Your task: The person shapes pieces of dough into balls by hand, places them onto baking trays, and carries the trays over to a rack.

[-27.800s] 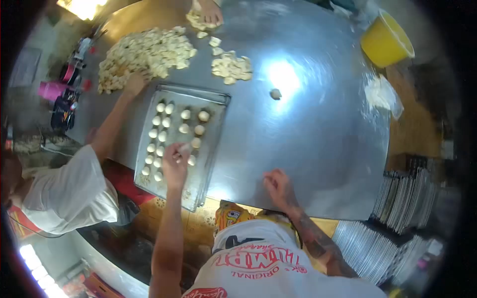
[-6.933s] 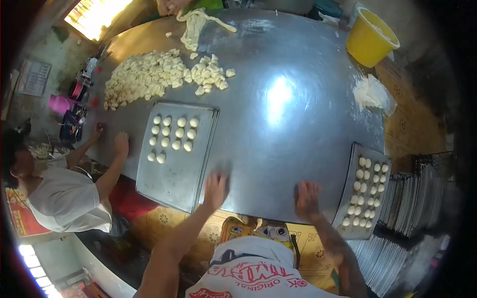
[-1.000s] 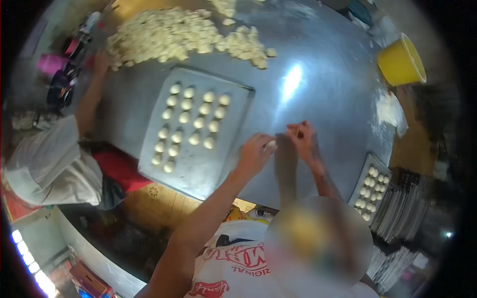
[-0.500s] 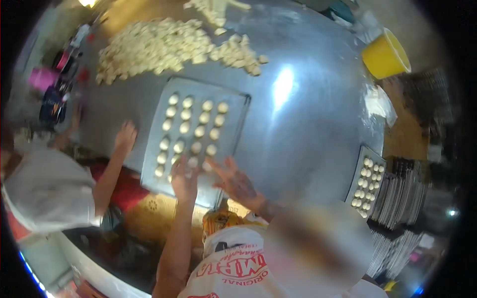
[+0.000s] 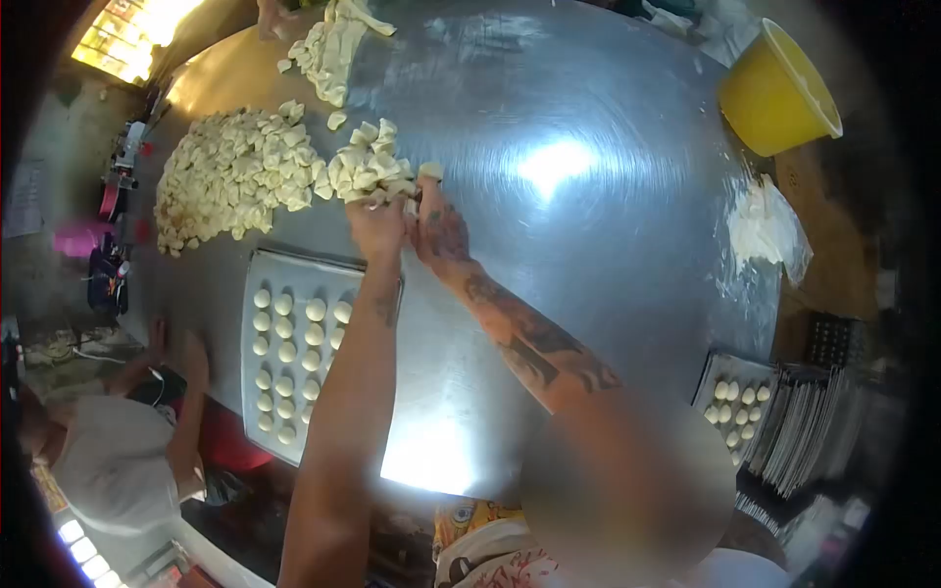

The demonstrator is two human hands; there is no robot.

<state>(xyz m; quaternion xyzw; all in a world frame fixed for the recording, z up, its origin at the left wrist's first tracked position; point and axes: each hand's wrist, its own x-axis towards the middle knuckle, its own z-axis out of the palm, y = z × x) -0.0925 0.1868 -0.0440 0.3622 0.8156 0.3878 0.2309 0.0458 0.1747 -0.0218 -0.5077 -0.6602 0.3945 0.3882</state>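
While reaching with left hand (image 5: 377,233) and right hand (image 5: 441,233), touching near edge of small dough pile (image 5: 363,162); cannot tell how tightly gripping. Looking pale cream, lumpy, uneven in pieces; lying on metal table (image 5: 588,294), beyond tray (image 5: 314,275), beside larger heap (image 5: 235,171).

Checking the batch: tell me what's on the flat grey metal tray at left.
The tray bears rows of round, pale dough balls. The bare left forearm hides much of its right side, so what lies there cannot be seen.
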